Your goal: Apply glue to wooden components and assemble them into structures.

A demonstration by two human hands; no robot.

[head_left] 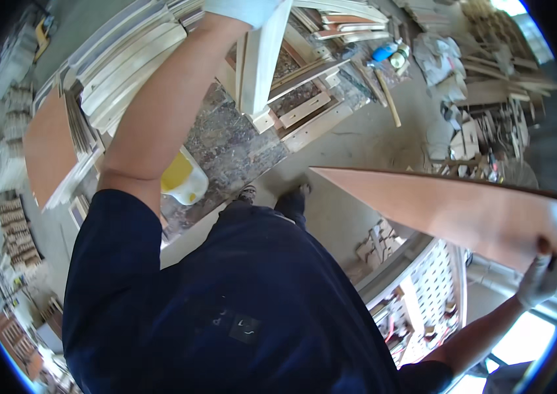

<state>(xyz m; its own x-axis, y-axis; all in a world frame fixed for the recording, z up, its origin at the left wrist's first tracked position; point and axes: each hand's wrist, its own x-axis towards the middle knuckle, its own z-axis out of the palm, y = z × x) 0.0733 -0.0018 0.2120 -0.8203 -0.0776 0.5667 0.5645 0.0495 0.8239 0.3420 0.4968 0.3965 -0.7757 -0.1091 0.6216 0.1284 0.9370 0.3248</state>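
Observation:
My right hand [538, 282], in a pale glove, grips the edge of a thin reddish-brown wooden panel [436, 207]. The panel is held out to the right, tapering to a point toward the middle. My left hand [242, 9], gloved in white, reaches to the top edge of the view beside an upright pale wooden board [267, 62]. Its fingers are cut off by the picture's edge, so its grip is hidden. Below the board lies a slotted wooden frame [318, 121] on a stained worktable [229, 138].
A cut-open white plastic jug [190, 180] with yellow contents stands near my left arm. Curved wooden slats [127, 65] and brown panels [48, 151] are stacked at left. A hammer [389, 98] and a blue bottle [383, 51] lie beyond the frame. A perforated rack [429, 289] stands at lower right.

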